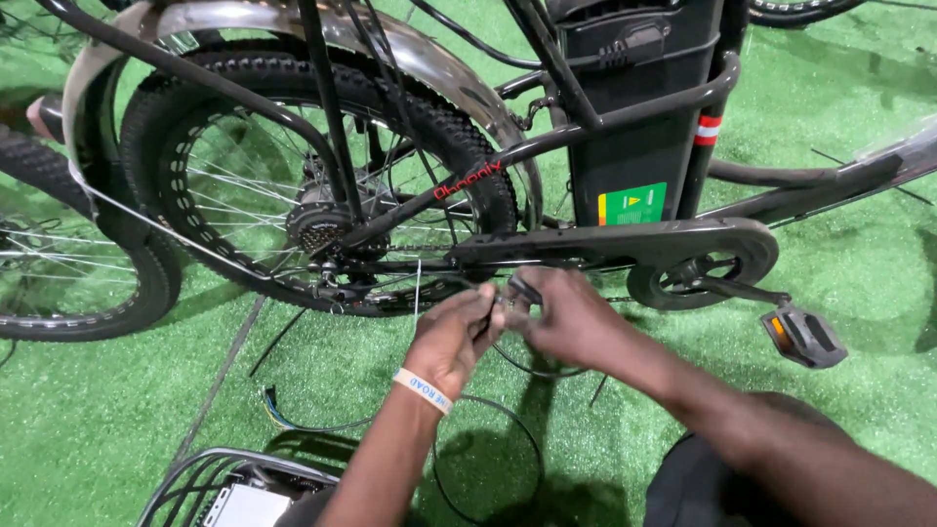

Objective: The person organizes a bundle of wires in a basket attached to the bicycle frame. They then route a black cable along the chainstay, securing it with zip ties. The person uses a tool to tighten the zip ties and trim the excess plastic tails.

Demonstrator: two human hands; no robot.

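Two hands meet just below the bicycle's chain guard (625, 242), both closed on a black cable (517, 289); left hand (451, 337) grips it from the near side, fingers (480, 310) curled narrow around the cable end; right hand (571, 317) pinches the same cable from the other side, fingers (519, 310) bent tight on it; the two hands touch at the knuckles. Cable hangs in the air between the hands, just beneath the chain stay, its slack dropping into a loop (488, 454) on the green turf (117, 410); left wrist carries a white wristband (424, 389).

Above the hands: black frame tube (468, 181) with red lettering; rear wheel (322, 176) with knobby tyre, hub motor and sprocket cluster (320, 226) at centre; silver mudguard (293, 24) arcs over the tyre. Right of the hands: crank and pedal (803, 335) with orange reflector; black battery box (639, 107) stands upright behind the seat tube, green label on its lower face.

Further out: second bicycle wheel (59, 263) at left edge; wire basket (229, 483) at bottom edge; short multicoloured wire lead (278, 410) lying on the turf near the basket.
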